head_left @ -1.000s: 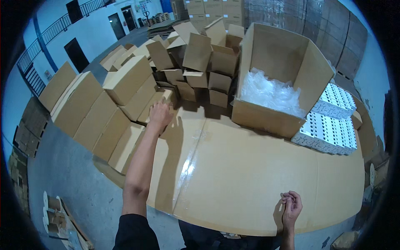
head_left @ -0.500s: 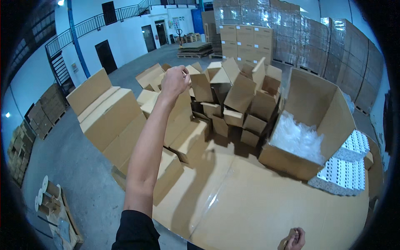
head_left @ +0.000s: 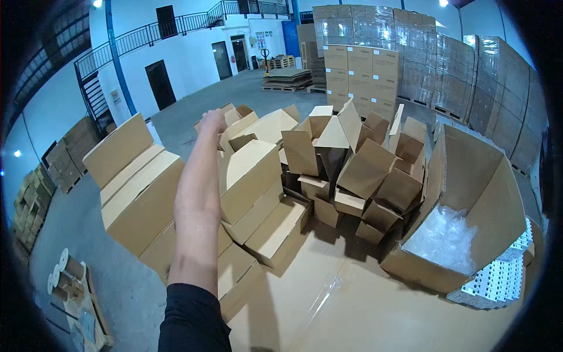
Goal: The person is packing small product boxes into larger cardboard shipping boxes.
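Note:
My left hand [head_left: 212,121] reaches far forward over a row of open brown cartons, its fingers curled in. Whatever the fingers hold is hidden behind the hand. Just right of my forearm stands a carton [head_left: 251,182] with its top flap raised. To the left of the forearm is another carton [head_left: 143,193], flap up. A jumbled pile of open cartons [head_left: 369,167] lies right of centre. My right hand is out of view.
At the right stands a large open carton [head_left: 484,182] holding clear plastic bags [head_left: 443,237]. White perforated trays [head_left: 492,284] are stacked beside it. Cardboard covers the work surface [head_left: 340,317]. A pallet with spools [head_left: 73,281] sits on the floor at left; wrapped carton stacks [head_left: 448,70] stand behind.
My left hand has moved left and slightly lower, over the cartons. My right hand has left the lower edge of the view. The whole view has shifted somewhat.

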`<state>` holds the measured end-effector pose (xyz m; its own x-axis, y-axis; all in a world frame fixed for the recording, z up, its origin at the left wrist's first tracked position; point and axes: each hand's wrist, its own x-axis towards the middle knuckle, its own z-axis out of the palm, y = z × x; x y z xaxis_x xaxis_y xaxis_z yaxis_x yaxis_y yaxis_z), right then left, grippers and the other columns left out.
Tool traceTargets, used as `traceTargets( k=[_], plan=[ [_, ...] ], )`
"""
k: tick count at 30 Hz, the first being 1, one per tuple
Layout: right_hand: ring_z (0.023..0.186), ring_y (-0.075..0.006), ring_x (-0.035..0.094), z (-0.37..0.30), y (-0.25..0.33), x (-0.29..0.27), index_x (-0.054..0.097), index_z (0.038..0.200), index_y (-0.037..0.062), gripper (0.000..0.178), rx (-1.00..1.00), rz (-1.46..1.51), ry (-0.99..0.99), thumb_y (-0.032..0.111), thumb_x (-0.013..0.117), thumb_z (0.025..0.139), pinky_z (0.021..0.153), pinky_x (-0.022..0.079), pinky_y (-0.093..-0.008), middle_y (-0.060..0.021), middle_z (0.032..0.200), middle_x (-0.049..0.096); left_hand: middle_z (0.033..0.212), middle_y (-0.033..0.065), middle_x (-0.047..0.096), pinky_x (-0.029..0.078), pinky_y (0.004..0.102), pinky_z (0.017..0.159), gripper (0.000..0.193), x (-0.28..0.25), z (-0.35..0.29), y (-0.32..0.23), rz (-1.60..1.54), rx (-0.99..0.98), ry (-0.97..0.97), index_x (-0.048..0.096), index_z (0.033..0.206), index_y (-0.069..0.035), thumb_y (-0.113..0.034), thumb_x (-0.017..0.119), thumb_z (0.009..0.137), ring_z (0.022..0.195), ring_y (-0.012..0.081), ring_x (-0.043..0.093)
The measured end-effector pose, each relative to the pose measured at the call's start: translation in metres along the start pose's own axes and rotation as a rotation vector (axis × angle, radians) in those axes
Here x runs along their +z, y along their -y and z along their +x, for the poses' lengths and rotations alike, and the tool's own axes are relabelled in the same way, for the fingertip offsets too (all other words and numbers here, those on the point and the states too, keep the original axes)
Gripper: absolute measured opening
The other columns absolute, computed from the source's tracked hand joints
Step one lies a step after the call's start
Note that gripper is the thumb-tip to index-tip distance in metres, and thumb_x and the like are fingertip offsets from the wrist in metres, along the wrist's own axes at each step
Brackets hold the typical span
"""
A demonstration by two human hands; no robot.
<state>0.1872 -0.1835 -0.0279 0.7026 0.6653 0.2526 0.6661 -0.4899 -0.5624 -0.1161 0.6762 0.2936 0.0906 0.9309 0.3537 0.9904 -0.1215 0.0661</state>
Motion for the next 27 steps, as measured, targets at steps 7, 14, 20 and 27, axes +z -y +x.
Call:
traceTargets(
  k=[7, 14, 20, 27],
  plan=[
    [0.115, -0.0339, 0.055, 0.0, 0.016, 0.004, 0.042, 0.141, -0.0086, 0.062, 0.033, -0.1, 0.098, 0.038, 0.051, 0.101, 0.091, 0.05, -0.0394, -0.0248, 0.137, 0.047, 0.124, 0.0142, 0.07, 0.053, 0.0446, 0.095, 0.036, 0.01, -0.018, -0.013, 0.215, -0.093, 0.213, 0.072, 0.121, -0.009, -0.01, 0.07, 0.085, 0.118, 0.0297, 0.066],
    [0.125, -0.0414, 0.053, -0.01, 0.026, -0.02, 0.037, 0.143, -0.0128, 0.072, 0.051, -0.222, 0.207, 0.046, 0.046, 0.103, 0.095, 0.049, -0.0439, -0.0305, 0.147, 0.039, 0.125, 0.0136, 0.07, 0.054, 0.0463, 0.095, 0.034, 0.03, -0.005, -0.011, 0.265, 0.049, 0.28, 0.073, 0.12, -0.009, -0.014, 0.071, 0.086, 0.112, 0.0298, 0.069],
    [0.123, -0.0403, 0.053, 0.001, 0.033, -0.026, 0.037, 0.143, -0.0126, 0.07, 0.027, -0.251, 0.179, 0.044, 0.046, 0.102, 0.093, 0.049, -0.0429, -0.0299, 0.145, 0.039, 0.15, 0.0254, 0.047, 0.054, 0.0458, 0.098, 0.04, 0.058, 0.011, -0.01, 0.231, -0.067, 0.176, 0.066, 0.13, -0.006, -0.013, 0.065, 0.09, 0.12, 0.0385, 0.064],
    [0.117, -0.0364, 0.054, 0.015, 0.037, -0.028, 0.039, 0.142, -0.0114, 0.064, -0.031, -0.267, 0.149, 0.038, 0.046, 0.101, 0.088, 0.048, -0.0401, -0.0275, 0.14, 0.042, 0.139, 0.026, 0.055, 0.053, 0.0469, 0.099, 0.044, 0.053, 0.012, -0.027, 0.21, 0.03, 0.32, 0.061, 0.133, -0.003, -0.007, 0.062, 0.089, 0.123, 0.0405, 0.061]
  ],
)
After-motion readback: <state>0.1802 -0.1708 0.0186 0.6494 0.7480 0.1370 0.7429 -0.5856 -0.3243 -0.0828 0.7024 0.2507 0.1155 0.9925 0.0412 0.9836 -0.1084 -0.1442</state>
